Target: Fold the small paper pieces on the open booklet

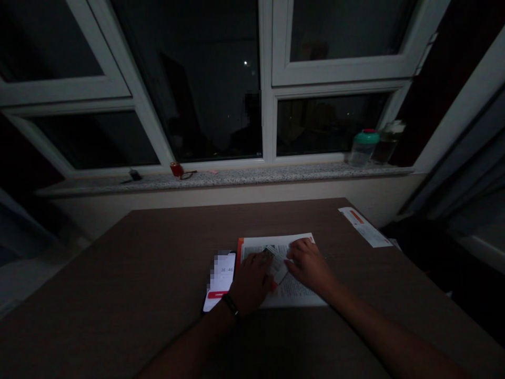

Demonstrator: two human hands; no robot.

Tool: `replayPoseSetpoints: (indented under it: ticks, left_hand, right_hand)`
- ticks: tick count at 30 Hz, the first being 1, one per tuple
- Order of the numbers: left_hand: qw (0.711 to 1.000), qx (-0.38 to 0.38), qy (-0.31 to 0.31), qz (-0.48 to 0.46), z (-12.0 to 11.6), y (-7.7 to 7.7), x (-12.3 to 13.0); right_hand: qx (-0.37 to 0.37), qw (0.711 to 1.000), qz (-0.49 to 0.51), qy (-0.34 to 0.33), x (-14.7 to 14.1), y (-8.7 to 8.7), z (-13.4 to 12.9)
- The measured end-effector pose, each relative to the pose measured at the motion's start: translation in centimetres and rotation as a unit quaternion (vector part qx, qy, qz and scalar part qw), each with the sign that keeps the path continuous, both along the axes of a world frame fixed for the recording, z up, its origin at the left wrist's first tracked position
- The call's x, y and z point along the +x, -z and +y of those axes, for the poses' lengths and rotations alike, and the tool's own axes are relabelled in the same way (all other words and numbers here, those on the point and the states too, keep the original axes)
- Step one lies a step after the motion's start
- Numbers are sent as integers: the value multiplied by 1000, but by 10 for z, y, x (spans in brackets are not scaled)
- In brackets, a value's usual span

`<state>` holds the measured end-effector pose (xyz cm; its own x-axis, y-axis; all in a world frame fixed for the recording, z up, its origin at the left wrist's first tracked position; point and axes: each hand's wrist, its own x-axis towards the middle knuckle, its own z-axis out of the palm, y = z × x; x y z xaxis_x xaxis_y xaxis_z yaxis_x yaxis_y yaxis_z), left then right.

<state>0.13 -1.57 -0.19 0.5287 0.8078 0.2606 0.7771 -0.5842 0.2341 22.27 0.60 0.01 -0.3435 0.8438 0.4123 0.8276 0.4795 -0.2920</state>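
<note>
A printed sheet or booklet (295, 297) with an orange left edge lies on the dark brown table (165, 247). On top of it is a smaller, tilted piece of folded paper (280, 267). My left hand (251, 281), with a dark band at the wrist, rests over the left side of this piece, its fingers bent. My right hand (309, 263) touches or nearly touches the right side, fingers curled. Something small and red (273, 286) shows beside my left hand. Dim light hides what the fingertips hold. A lit phone (220, 281) lies just left of the sheet.
Another paper (365, 227) lies at the table's right edge. Beyond the table, the stone windowsill (244, 177) holds a red item (176, 169), a small dark item (134, 175), a teal-lidded container (363, 148) and a clear bottle (386, 142). Dark windows stand behind.
</note>
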Motion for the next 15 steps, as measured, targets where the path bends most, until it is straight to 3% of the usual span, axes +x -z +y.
replayPoseSetpoints:
  ticks: [15]
  left_hand:
    - [1000, -21, 16, 0, 1, -2, 1]
  right_hand:
    - [-3, 1000, -1, -22, -7, 4, 1]
